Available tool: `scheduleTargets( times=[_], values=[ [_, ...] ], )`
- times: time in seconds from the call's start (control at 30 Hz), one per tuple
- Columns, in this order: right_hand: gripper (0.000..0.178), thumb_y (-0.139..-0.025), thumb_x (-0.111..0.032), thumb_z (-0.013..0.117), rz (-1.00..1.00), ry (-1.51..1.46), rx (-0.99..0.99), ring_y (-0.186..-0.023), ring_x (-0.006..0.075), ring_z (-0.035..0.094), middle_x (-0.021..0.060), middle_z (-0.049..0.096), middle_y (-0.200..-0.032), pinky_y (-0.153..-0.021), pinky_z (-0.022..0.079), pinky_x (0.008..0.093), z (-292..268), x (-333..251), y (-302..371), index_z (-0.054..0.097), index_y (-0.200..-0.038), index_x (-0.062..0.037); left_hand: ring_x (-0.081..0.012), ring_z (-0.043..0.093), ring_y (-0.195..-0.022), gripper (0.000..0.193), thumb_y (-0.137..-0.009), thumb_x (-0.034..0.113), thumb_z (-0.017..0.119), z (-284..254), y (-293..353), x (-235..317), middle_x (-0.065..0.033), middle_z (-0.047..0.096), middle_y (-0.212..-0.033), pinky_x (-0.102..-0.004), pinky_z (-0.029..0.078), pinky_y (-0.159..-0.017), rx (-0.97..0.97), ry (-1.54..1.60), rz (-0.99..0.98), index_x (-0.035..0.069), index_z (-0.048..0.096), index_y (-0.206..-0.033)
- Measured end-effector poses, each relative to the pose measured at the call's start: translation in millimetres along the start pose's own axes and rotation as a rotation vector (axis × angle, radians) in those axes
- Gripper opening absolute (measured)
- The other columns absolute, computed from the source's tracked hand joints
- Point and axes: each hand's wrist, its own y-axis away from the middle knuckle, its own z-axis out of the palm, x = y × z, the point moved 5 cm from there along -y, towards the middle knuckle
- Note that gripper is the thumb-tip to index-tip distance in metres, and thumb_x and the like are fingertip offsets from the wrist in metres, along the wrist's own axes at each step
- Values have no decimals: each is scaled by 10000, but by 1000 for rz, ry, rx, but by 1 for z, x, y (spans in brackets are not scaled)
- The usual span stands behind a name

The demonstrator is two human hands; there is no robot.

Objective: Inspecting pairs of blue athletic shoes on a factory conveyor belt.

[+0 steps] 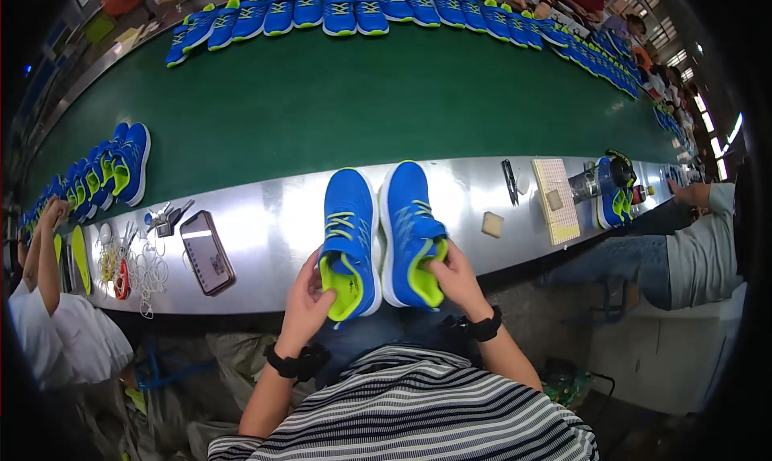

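Two blue sneakers with lime-green linings and white soles are held side by side at the metal table edge, toes pointing away from me. My left hand (305,306) grips the left sneaker (346,211) by its heel collar, thumb at the lime lining. The right sneaker (408,211) is held at its heel by my right hand (458,280), with the thumb near the opening. The inner sides of the two shoes almost touch. Fingers under and behind the heels are partly hidden. Both wrists wear black bands.
A phone (207,252), keys (169,218), red-handled scissors (121,279) and tangled loops (149,269) lie left. Right are a beige block (492,224), black tweezers (510,181) and a pad (556,203). Blue shoes (354,12) line the green belt's (362,99) far edge. Co-workers sit either side.
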Motion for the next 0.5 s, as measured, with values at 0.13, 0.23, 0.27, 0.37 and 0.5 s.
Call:
scheduleTargets(
  times=[0.13,0.23,0.27,0.37,0.5],
  values=[
    [472,-909,-26,501,52,-158,-71,-1039,155,590,96,605,-1202,-913,482,302,7,7,2,427,-1374,-6,-197,558,-1142,752,-756,-62,524,2,2,-5,-109,557,-1238,-320,429,-994,-171,298,-118,41,296,-1466],
    [436,-925,-57,523,-172,-31,-134,-1129,186,562,102,579,-1263,-965,457,326,21,-2,8,452,-1354,-19,-205,534,-1198,756,-708,-37,479,5,12,-10,-118,524,-1317,-324,435,-1007,-154,511,-218,26,317,-1443],
    [458,-933,-75,536,-116,-113,-161,-1157,194,547,99,565,-1286,-987,448,338,27,-1,9,429,-1376,-27,-205,534,-1198,756,-708,-37,479,5,15,-10,-118,524,-1317,-324,435,-1007,-122,484,-251,26,317,-1443],
    [622,-880,-57,580,264,-850,-177,-1205,204,513,106,486,-1372,-1042,406,331,36,-1,15,321,-1446,-58,-233,516,-1213,794,-674,-13,529,11,20,6,-137,463,-1361,-354,467,-977,-162,737,-209,79,323,-1435],
    [864,-693,-43,760,-360,-394,-43,-1219,280,484,182,414,-1382,-1021,415,382,13,-50,14,333,-1442,-106,-326,479,-1192,651,-598,-45,617,10,27,51,-166,404,-1294,-429,397,-1028,106,290,401,132,493,-1213]
  ],
)
